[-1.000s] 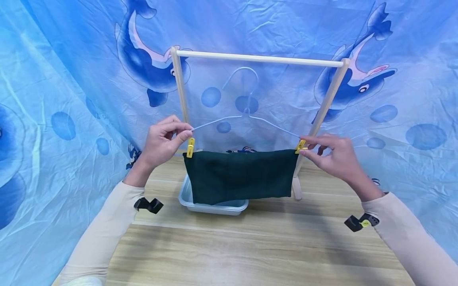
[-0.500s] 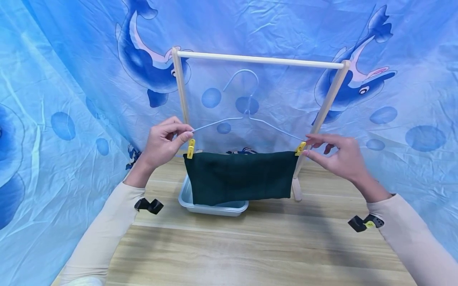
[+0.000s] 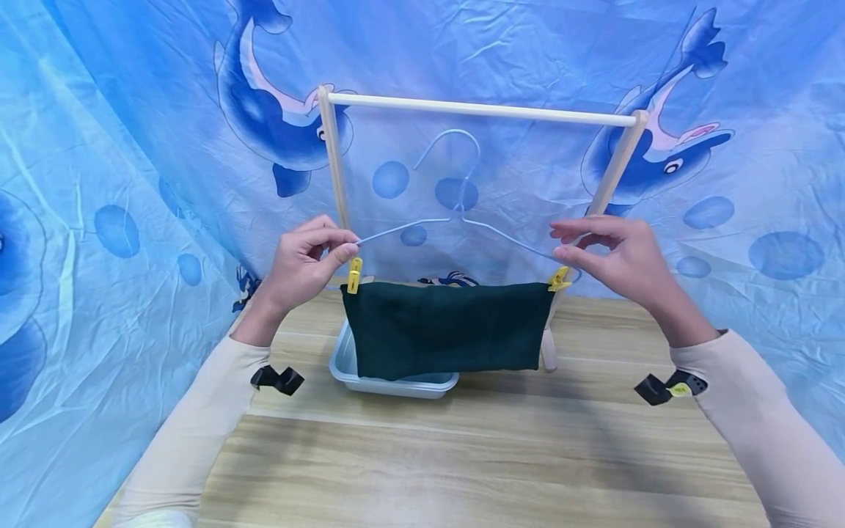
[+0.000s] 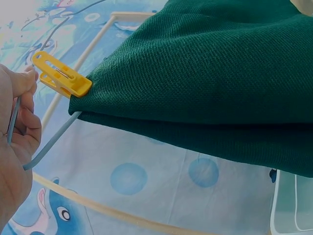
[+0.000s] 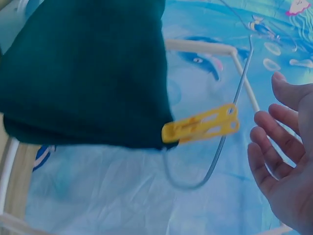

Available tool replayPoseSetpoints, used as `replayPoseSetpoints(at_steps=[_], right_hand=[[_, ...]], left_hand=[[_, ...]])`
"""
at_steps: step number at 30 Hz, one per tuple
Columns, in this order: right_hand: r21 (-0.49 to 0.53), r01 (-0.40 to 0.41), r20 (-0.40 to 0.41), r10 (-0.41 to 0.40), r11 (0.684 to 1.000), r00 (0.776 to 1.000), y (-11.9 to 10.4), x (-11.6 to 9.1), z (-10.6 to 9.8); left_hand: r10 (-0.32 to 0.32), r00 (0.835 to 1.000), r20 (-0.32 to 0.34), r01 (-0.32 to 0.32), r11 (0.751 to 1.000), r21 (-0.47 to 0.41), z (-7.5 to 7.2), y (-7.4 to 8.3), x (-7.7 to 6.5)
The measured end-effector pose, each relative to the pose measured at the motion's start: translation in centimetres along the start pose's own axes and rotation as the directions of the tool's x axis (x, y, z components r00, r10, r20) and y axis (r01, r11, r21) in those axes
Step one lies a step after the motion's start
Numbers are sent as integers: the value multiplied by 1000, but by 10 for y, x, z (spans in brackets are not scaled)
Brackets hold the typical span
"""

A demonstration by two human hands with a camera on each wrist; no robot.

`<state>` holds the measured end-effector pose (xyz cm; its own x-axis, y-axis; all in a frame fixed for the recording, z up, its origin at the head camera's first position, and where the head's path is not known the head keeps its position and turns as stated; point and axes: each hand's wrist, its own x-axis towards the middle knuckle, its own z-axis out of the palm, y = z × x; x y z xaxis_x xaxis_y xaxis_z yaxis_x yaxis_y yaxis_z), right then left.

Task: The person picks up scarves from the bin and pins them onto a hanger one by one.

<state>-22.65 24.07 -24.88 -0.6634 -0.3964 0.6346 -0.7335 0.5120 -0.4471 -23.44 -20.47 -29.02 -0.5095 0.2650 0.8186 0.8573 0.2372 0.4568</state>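
Observation:
A dark green cloth [image 3: 449, 330] hangs folded over the bottom bar of a pale blue wire hanger [image 3: 455, 131]. At its left corner a yellow clothespin [image 4: 66, 78] clips it, and a second yellow clothespin [image 5: 195, 128] bites the right corner. My left hand [image 3: 306, 257] pinches the hanger's left shoulder between thumb and fingers, just above the first clothespin. The right hand [image 3: 623, 253] is beside the hanger's right end, above the clothespin there. In the right wrist view its fingers [image 5: 266, 159] are loosely bent, apart from wire and clothespin.
Behind the hanger stands a wooden rack with a white top rod [image 3: 482, 109]. A light blue plastic tray [image 3: 396, 386] sits on the wood-grain table [image 3: 422, 462], partly covered by the cloth. A blue dolphin-print curtain [image 3: 528, 44] encloses the back and sides.
My right hand has let go of the right clothespin and moved up slightly; that clothespin stays clipped on the cloth. The left hand keeps its pinch on the hanger.

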Motion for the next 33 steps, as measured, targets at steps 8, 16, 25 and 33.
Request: replayPoseSetpoints(at_steps=[8,16,25,33], right_hand=[[0,-59,86,58,998,995,-17,21,16],[-23,-103,180,106,994,978,-19,29,29],[-70,-110,169,121,991,978,-21,32,34],[-60,-97,111,103,993,988,-21,28,36]], left_hand=[[-1,1000,-12,1,1000,0,3,-2,-3],[1,1000,-15,-1,1000,2,4,-4,-3],[-1,1000,-9,1,1000,-2,4,-5,-3],[-10,1000,15,10,1000,12,8,-4,-4]])
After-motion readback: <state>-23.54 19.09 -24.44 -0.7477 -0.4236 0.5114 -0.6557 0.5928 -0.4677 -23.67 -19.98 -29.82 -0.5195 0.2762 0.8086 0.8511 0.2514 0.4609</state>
